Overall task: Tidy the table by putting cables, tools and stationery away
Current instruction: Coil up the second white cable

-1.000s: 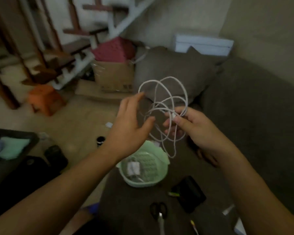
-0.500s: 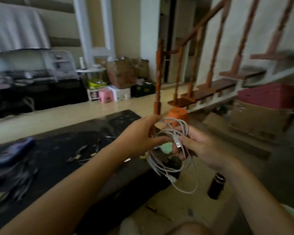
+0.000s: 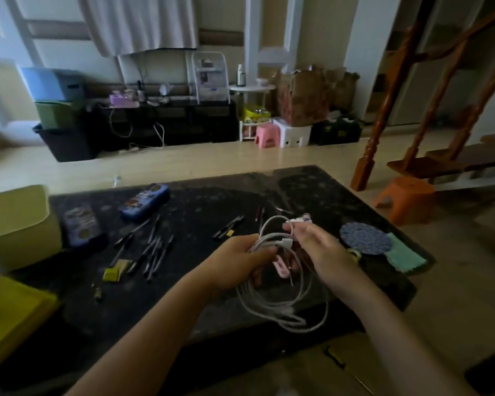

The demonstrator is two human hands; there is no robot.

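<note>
Left hand (image 3: 235,264) grips the coiled white charging cable (image 3: 280,307), fingers curled round its loops. Right hand (image 3: 319,250) pinches one strand above the dark speckled stone table (image 3: 312,190).

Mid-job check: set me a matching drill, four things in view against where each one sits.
1 cable
2 pens
3 pencil case
4 orange stool

A floor by the stairs
B held by left hand and right hand
C near the table's far edge
D scattered on the table, left of the hands

Pairs: 1-B, 2-D, 3-C, 4-A.
</note>
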